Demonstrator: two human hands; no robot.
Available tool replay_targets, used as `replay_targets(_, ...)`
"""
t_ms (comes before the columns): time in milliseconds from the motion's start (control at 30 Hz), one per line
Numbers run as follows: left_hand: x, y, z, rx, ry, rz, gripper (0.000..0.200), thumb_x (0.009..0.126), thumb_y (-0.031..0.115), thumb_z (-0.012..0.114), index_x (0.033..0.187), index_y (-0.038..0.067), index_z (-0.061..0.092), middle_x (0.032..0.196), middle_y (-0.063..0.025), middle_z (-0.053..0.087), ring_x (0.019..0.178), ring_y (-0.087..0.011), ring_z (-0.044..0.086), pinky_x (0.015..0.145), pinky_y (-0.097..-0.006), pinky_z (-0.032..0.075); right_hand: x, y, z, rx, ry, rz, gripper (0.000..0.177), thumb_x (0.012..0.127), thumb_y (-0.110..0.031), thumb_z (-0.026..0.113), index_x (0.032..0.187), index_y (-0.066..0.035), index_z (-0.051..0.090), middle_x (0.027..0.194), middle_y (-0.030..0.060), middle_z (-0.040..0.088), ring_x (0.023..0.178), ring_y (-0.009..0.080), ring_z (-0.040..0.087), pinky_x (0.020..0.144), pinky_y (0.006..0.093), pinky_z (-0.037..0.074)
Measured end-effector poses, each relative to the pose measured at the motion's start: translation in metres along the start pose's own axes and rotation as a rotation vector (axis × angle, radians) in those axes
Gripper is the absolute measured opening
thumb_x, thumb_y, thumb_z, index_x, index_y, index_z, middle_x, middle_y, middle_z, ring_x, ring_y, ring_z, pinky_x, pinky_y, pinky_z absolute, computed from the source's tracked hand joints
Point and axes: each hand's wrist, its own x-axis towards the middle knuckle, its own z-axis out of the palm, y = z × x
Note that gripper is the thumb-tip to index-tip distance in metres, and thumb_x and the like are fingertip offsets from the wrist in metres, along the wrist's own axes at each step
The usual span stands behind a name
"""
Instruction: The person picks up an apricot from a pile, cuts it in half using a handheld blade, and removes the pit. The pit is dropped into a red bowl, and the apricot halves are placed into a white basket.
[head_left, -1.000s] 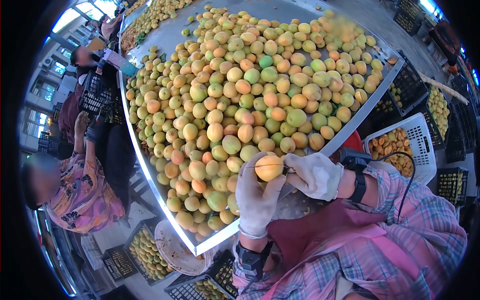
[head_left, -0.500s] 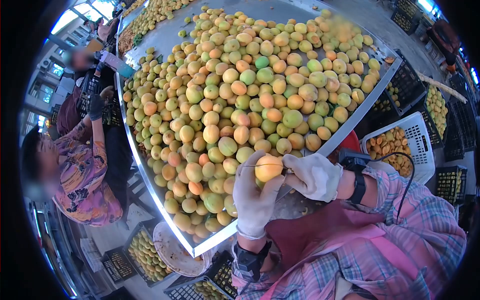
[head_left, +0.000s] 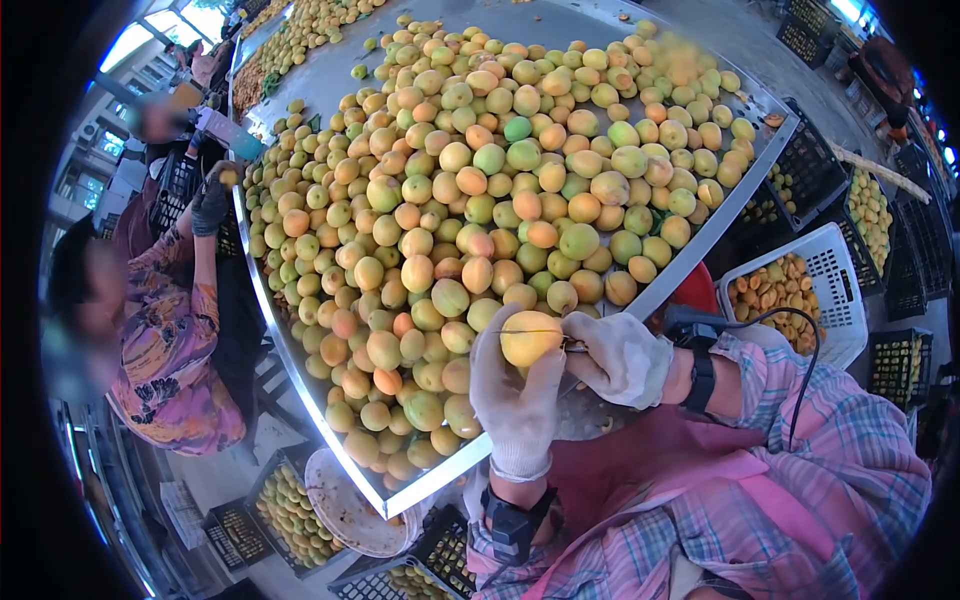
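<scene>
My left hand (head_left: 515,400), in a white glove, is closed around a yellow-orange apricot (head_left: 531,339) at the table's near edge. A thin dark line runs across the apricot's upper side. Just to the right, my gloved right hand (head_left: 622,358) pinches a thin dark tool (head_left: 575,345) whose end meets the apricot; its full shape is hidden by the fingers. Beyond both hands, a large heap of green to orange apricots (head_left: 480,215) covers much of the metal-rimmed table (head_left: 690,245).
At right stands a white crate (head_left: 845,285) of opened apricots, beside a red container (head_left: 697,292) and black crates (head_left: 808,165). A white bucket (head_left: 345,500) and a crate of apricots (head_left: 295,510) are below left. A co-worker (head_left: 165,350) sits along the left edge.
The apricot has turned slightly in my left hand, with the right hand staying close to it. The co-worker's gloved hand has risen and now shows a small fruit.
</scene>
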Motion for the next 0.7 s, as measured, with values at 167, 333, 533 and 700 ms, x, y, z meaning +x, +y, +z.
replay_targets(167,-0.001,0.007,0.003,0.000,0.010,0.099,0.052,0.083,0.006,0.065,0.129,-0.007,0.047,0.116,-0.0110,0.057,0.105,-0.0162,0.057,0.089,-0.0272,0.048,0.005,0.006,-0.001,0.050,-0.057,-0.040,0.026,0.086,-0.017,0.064,0.104,-0.004,0.050,0.071,0.0144,0.063,0.066,0.0342,0.063,0.054,0.0415,0.049)
replay_targets(333,0.003,-0.003,0.001,-0.236,0.025,-0.110,0.050,0.084,0.006,0.064,0.129,-0.006,0.046,0.115,-0.0108,0.057,0.103,-0.0155,0.057,0.088,-0.0266,0.048,0.002,0.011,0.007,0.052,-0.020,-0.036,0.027,0.085,-0.017,0.064,0.104,-0.004,0.051,0.072,0.0142,0.063,0.066,0.0341,0.063,0.054,0.0419,0.049)
replay_targets(533,-0.002,0.002,0.000,-0.022,0.044,0.024,0.049,0.080,0.006,0.069,0.124,-0.006,0.051,0.111,-0.0094,0.058,0.100,-0.0167,0.058,0.088,-0.0292,0.049,0.004,0.009,0.001,0.066,-0.056,-0.080,0.027,0.083,-0.016,0.066,0.103,-0.004,0.052,0.073,0.0133,0.063,0.066,0.0339,0.063,0.056,0.0412,0.049)
replay_targets(700,0.001,-0.003,-0.006,0.285,0.024,0.214,0.054,0.075,0.005,0.073,0.123,-0.006,0.052,0.113,-0.0111,0.057,0.101,-0.0182,0.059,0.089,-0.0304,0.049,0.000,0.014,0.005,0.001,-0.004,-0.119,0.025,0.083,-0.015,0.066,0.102,-0.004,0.054,0.073,0.0129,0.063,0.067,0.0330,0.063,0.057,0.0405,0.049)
